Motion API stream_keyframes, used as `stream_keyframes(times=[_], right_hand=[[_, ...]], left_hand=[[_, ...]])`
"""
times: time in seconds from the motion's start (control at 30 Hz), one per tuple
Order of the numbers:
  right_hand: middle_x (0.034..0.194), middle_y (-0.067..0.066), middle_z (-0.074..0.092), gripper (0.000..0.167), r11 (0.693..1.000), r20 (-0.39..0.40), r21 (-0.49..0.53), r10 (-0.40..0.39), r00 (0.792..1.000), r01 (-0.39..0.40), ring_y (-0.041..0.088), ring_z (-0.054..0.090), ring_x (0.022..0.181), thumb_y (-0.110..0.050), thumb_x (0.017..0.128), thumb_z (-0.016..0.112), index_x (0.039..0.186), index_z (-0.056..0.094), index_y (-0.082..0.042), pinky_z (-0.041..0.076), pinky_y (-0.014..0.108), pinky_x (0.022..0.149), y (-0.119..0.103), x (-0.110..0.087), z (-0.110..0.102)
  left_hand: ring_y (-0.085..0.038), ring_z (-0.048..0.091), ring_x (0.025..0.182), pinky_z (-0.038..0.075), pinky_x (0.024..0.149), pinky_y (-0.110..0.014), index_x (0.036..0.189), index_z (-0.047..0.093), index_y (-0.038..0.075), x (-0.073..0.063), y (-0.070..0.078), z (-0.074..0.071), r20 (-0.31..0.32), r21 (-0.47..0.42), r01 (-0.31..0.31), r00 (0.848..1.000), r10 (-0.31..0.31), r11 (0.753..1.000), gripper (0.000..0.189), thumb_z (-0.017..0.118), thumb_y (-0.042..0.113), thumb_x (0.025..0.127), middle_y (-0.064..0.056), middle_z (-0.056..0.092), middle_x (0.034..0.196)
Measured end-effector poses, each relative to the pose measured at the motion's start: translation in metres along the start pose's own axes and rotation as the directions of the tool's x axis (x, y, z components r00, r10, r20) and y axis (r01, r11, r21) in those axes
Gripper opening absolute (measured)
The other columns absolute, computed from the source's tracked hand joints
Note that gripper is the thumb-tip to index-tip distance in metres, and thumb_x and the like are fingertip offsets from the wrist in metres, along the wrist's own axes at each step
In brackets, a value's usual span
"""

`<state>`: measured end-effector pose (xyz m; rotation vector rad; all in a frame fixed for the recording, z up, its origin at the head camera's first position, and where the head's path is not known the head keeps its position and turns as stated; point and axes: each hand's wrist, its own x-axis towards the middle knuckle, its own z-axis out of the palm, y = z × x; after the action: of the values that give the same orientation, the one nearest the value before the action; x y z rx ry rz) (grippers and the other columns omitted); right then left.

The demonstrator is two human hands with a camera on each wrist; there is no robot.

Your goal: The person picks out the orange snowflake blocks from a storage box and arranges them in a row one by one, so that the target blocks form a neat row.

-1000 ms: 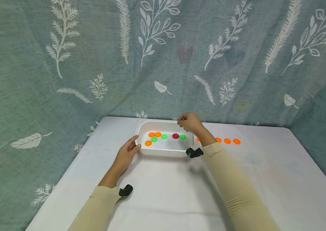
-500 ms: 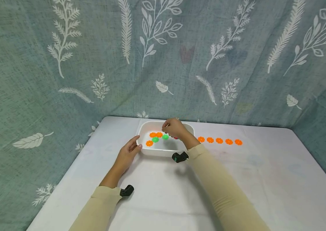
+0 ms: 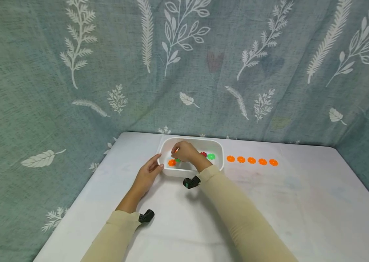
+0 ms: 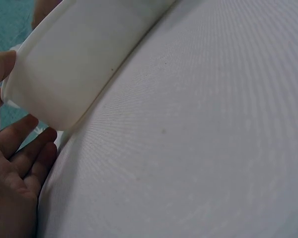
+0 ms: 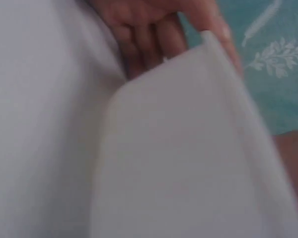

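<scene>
A white plastic tub (image 3: 175,173) stands on the table with small notched, flower-shaped discs inside. My left hand (image 3: 146,176) holds the tub's left end, its thumb on the rim at the near corner; in the left wrist view its other fingers (image 4: 32,148) lie low beside the end wall. My right hand (image 3: 187,152) reaches into the tub from above, its curled fingertips pinching an orange disc (image 3: 176,150) that is mostly covered. Around it are another orange disc (image 3: 172,163), a partly hidden green disc (image 3: 177,160), a red disc (image 3: 203,154) and a second green disc (image 3: 211,156).
Several orange discs lie in a row, one of them a middle disc (image 3: 251,160), right of the tub on the white-covered table (image 3: 289,203). A leaf-patterned curtain (image 3: 204,109) hangs behind the table's back edge.
My right hand has moved left across the tub and lowered to the discs at its left side. The red disc and right green disc are uncovered again. My left hand stays at the tub's end.
</scene>
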<state>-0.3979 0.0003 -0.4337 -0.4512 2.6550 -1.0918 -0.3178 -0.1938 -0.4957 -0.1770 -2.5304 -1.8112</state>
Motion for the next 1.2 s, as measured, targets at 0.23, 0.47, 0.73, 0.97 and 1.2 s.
stream_keyframes(times=[0.23, 0.47, 0.73, 0.97, 1.2], right_hand=[[0.076, 0.004, 0.064, 0.008, 0.999, 0.06, -0.004, 0.041, 0.997, -0.04, 0.012, 0.05, 0.054, -0.014, 0.087, 0.072, 0.094, 0.069, -0.011, 0.044, 0.022, 0.049, 0.006, 0.0, 0.012], [0.083, -0.002, 0.066, 0.014, 0.993, 0.094, -0.12, -0.001, 0.996, 0.013, 0.014, 0.054, 0.07, -0.015, 0.086, 0.072, 0.1, 0.072, -0.015, 0.046, 0.025, 0.064, 0.006, 0.002, 0.013], [0.099, -0.003, 0.067, 0.023, 0.961, 0.098, -0.274, -0.012, 0.995, 0.039, 0.017, 0.055, 0.091, -0.019, 0.083, 0.076, 0.106, 0.072, -0.021, 0.046, 0.031, 0.086, 0.006, 0.004, 0.017], [0.099, -0.001, 0.067, 0.022, 0.961, 0.069, -0.273, -0.024, 0.997, 0.042, 0.019, 0.055, 0.088, -0.018, 0.08, 0.078, 0.101, 0.07, -0.018, 0.047, 0.03, 0.08, 0.007, 0.005, 0.018], [0.091, -0.003, 0.064, 0.023, 0.963, 0.04, -0.267, -0.012, 0.999, 0.022, 0.019, 0.054, 0.082, -0.017, 0.077, 0.08, 0.095, 0.066, -0.016, 0.047, 0.029, 0.073, 0.007, 0.004, 0.02]], left_hand=[[-0.029, 0.043, 0.133, 0.039, 0.106, -0.044, 0.146, 0.044, 0.032, -0.001, 0.001, 0.004, 0.026, 0.009, -0.016, 1.0, 0.016, 1.0, 0.053, 0.062, 0.032, 0.097, -0.011, 0.045, 0.147], [-0.026, 0.043, 0.134, 0.039, 0.106, -0.043, 0.145, 0.045, 0.035, -0.001, 0.003, 0.0, 0.015, 0.026, -0.019, 1.0, 0.018, 0.999, 0.056, 0.063, 0.044, 0.094, -0.008, 0.044, 0.147], [-0.029, 0.039, 0.136, 0.037, 0.107, -0.042, 0.149, 0.041, 0.026, -0.001, 0.008, -0.002, 0.041, 0.008, 0.008, 0.999, -0.008, 1.0, 0.056, 0.062, 0.033, 0.097, -0.012, 0.039, 0.15], [-0.03, 0.04, 0.135, 0.038, 0.106, -0.042, 0.149, 0.041, 0.022, -0.004, 0.016, -0.003, 0.043, 0.0, 0.013, 0.999, -0.013, 1.0, 0.057, 0.062, 0.029, 0.097, -0.014, 0.039, 0.15], [-0.025, 0.04, 0.136, 0.038, 0.107, -0.04, 0.147, 0.043, 0.032, -0.002, 0.002, -0.001, 0.016, -0.004, 0.009, 1.0, -0.009, 1.0, 0.054, 0.062, 0.035, 0.096, -0.006, 0.041, 0.15]])
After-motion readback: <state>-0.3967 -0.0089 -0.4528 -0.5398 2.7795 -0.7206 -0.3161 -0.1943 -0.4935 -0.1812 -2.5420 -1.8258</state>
